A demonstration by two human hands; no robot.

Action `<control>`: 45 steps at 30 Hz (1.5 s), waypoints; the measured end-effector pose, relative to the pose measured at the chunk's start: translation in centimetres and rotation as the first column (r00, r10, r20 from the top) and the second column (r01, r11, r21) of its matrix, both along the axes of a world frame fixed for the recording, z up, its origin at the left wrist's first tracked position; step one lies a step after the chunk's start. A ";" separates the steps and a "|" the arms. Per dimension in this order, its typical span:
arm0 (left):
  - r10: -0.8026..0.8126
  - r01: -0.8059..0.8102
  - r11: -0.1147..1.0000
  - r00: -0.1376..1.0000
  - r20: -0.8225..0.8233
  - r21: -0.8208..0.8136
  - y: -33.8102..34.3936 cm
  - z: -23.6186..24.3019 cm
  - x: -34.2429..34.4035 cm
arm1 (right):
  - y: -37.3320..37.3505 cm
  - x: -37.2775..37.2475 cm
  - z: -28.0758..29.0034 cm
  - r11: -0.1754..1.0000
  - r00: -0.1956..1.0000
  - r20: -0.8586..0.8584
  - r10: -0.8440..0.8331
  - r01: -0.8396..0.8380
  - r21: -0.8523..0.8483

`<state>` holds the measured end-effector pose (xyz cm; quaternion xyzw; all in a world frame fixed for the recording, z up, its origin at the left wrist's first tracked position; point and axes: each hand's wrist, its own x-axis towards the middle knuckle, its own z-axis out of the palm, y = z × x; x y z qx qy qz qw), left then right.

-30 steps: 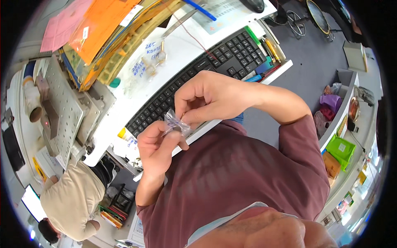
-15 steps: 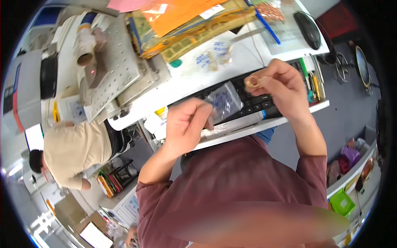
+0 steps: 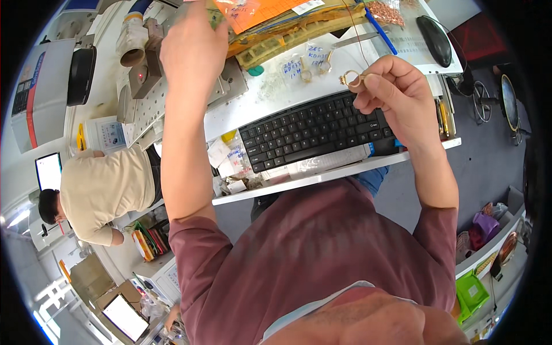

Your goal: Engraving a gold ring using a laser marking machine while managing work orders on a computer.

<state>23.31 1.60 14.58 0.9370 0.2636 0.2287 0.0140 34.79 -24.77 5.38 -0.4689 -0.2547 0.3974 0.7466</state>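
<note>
My right hand (image 3: 397, 98) pinches a thin gold-coloured ring (image 3: 349, 79) between thumb and fingertips, above the right end of a black keyboard (image 3: 310, 132). My left arm stretches forward, and my left hand (image 3: 192, 52) is at the upper edge of the view. Beside its thumb, a small clear plastic bag (image 3: 238, 10) with blue handwriting lies over an orange envelope (image 3: 261, 16). My left fingertips are hidden, so their grip on the bag does not show. Two small clear bags with blue writing, one of them this bag (image 3: 318, 62), lie on the white desk behind the keyboard.
A perforated metal plate (image 3: 150, 118) with a cylindrical fixture (image 3: 132, 46) stands at left. A black mouse (image 3: 434, 40) and blue pen (image 3: 379, 30) are at right. The pulled-out drawer (image 3: 339, 172) spans the front. Another person (image 3: 109, 195) works at far left.
My left hand has moved forward and left from the keyboard, and the small clear bag has gone from above the keys. My right hand has lifted the ring slightly away from the keyboard.
</note>
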 end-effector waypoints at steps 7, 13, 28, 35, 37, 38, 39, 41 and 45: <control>-0.077 0.673 0.116 0.739 0.669 -0.730 -5.9 -5.1 -4.5 | 0.3 -1.8 0.4 0.999 1.000 0.016 0.006 -0.007 0.047; 0.081 0.744 -0.180 0.663 0.744 -0.643 -9.1 -7.2 -6.9 | 1.1 -4.1 0.3 0.996 0.999 0.021 0.025 -0.027 0.085; -0.135 0.744 0.076 0.667 0.733 -0.663 -7.8 -6.8 -8.6 | 1.6 -5.0 1.1 0.961 0.963 -0.084 0.256 -0.263 -0.086; -0.083 0.810 0.287 0.553 0.829 -0.512 -8.8 -7.9 -8.6 | 2.2 -5.5 1.3 0.959 0.972 -0.034 0.232 -0.235 -0.160; -0.131 0.883 0.319 0.402 0.906 -0.345 -9.1 -8.2 -8.4 | 2.2 -5.8 1.3 0.969 0.984 -0.029 0.176 -0.179 -0.169; -0.131 0.883 0.316 0.402 0.906 -0.346 -8.9 -8.3 -8.5 | 2.2 -5.8 1.1 0.970 0.984 -0.030 0.174 -0.176 -0.170; -0.227 0.880 0.334 0.423 0.877 -0.338 -8.7 -8.5 -8.8 | 2.2 -5.8 1.0 0.972 0.983 -0.029 0.182 -0.184 -0.146; -0.308 0.886 0.342 0.420 0.854 -0.313 -9.0 -8.7 -8.7 | 2.3 -5.8 1.0 0.974 0.982 -0.028 0.188 -0.190 -0.121; -0.496 0.938 0.212 0.345 0.797 -0.275 -9.2 -7.4 -8.1 | 2.2 -5.8 0.8 0.953 0.964 -0.026 0.263 -0.264 -0.150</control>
